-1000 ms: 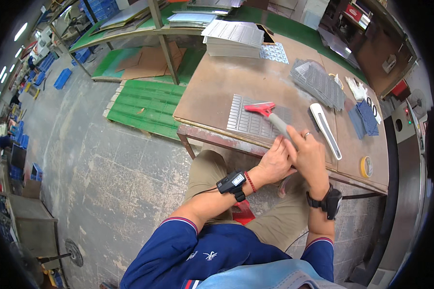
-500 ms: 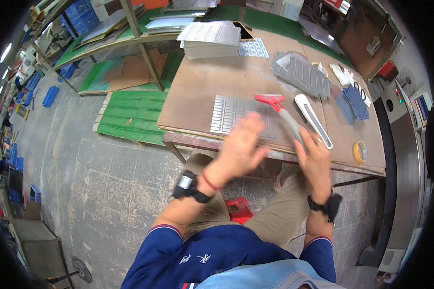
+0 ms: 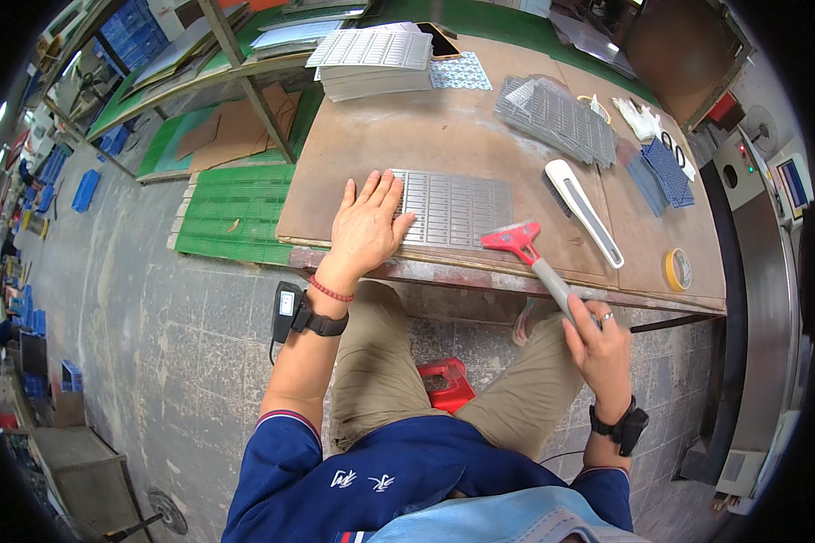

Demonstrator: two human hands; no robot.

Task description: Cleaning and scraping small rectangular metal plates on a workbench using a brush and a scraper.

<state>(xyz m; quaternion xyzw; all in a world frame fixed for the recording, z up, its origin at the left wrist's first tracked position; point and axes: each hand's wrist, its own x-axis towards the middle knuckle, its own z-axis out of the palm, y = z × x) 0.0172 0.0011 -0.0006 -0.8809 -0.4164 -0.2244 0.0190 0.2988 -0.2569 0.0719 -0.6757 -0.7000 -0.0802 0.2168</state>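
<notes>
A thin grey metal sheet (image 3: 453, 210) with rows of stamped slots lies flat near the front edge of the table. My left hand (image 3: 364, 222) rests flat on the sheet's left edge, fingers stretched out and slightly apart. In my right hand (image 3: 599, 348) is the grey handle of a scraper (image 3: 552, 281), gripped with the fingers wrapped round it. The scraper's red head touches or hovers just over the sheet's lower right corner; I cannot tell which. Right of the sheet lies a white-handled brush (image 3: 585, 213) with dark bristles.
Behind stand a tall stack of pale sheets (image 3: 371, 77) and a spread pile of grey slotted sheets (image 3: 557, 122). At the right are a yellow tape roll (image 3: 677, 270), blue mesh pieces (image 3: 668, 176) and white gloves (image 3: 638, 119). A green pallet (image 3: 235, 213) lies left of the table.
My left hand has moved left and come down flat on the sheet's left edge. The scraper in my right hand has moved down toward me, its head now at the sheet's near right corner.
</notes>
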